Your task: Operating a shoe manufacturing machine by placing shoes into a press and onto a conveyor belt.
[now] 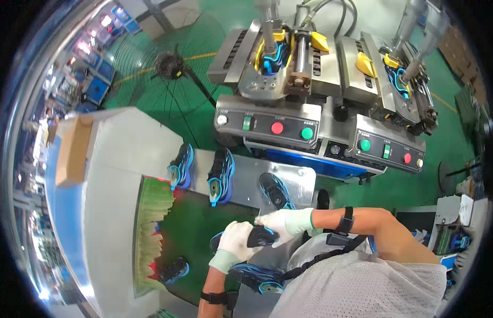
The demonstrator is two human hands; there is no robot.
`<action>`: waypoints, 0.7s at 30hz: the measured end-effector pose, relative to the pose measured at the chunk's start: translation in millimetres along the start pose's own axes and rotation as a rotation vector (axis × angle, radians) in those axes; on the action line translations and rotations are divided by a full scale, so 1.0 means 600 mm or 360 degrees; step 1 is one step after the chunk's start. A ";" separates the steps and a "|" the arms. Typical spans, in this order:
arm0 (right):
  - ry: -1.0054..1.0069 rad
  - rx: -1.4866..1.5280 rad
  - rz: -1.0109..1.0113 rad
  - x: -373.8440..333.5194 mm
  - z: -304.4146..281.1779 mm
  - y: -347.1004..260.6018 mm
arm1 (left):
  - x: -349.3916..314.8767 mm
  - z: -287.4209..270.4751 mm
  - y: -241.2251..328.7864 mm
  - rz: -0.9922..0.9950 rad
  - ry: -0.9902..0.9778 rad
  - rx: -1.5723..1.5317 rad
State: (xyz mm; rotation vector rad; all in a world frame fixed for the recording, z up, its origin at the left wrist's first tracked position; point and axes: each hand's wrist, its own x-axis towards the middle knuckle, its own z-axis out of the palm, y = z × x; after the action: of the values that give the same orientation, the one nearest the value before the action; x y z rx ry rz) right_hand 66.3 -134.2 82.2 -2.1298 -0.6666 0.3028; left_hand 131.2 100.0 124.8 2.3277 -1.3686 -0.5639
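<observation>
Both hands wear white gloves and hold one dark shoe (262, 237) with blue edges, low in front of my body. My left hand (236, 241) wraps around the shoe's middle, hiding much of it. My right hand (283, 225) grips the end nearer me, fingers closed at its opening. Just below the held shoe lies another black-and-blue shoe (257, 278). A further shoe (276, 192) rests on the metal shelf (246, 175) beyond my hands. Two more, a left shoe (181, 167) and a middle shoe (221, 177), stand farther along that shelf.
A white tunnel machine (111, 212) with a fringed curtain (151, 233) stands at left, a shoe (175, 270) by its mouth. Ahead is a two-station press (310, 63) with shoes clamped in it and button panels (267, 124). A large fan (169, 66) stands behind.
</observation>
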 end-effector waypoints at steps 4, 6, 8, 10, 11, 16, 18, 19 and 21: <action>0.0078 0.0478 0.0291 -0.072 -0.071 0.035 | 0.125 -0.070 0.053 0.0210 -0.0105 0.0192; 0.0208 0.0727 0.0464 -0.126 -0.111 0.067 | 0.207 -0.110 0.088 0.0385 0.0097 0.0307; 0.0492 0.1221 0.0584 -0.199 -0.122 0.108 | 0.305 -0.166 0.110 0.0539 0.0567 0.0237; 0.0790 0.1686 0.0621 -0.256 -0.157 0.125 | 0.415 -0.185 0.084 0.0441 0.0919 0.0080; 0.0829 0.2012 0.0653 -0.276 -0.197 0.096 | 0.460 -0.201 0.070 0.0136 0.0841 -0.0235; 0.1203 0.2176 0.0759 -0.412 -0.281 0.100 | 0.757 -0.200 -0.066 -0.0140 0.0601 0.0002; 0.1313 0.2351 0.0956 -0.462 -0.297 0.097 | 0.853 -0.189 -0.086 -0.0454 0.0471 0.0053; 0.1420 0.2347 0.0986 -0.477 -0.312 0.090 | 0.905 -0.186 -0.073 -0.0707 0.0299 0.0116; 0.1670 0.2036 0.0752 -0.502 -0.310 0.097 | 0.973 -0.148 -0.087 -0.0725 0.0492 0.0242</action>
State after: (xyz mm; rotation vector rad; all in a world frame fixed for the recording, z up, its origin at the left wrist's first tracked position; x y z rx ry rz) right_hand -81.4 -455.9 140.6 -0.8940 0.5681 -0.1583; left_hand 475.3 -381.7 87.6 2.7273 -0.7683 -0.2083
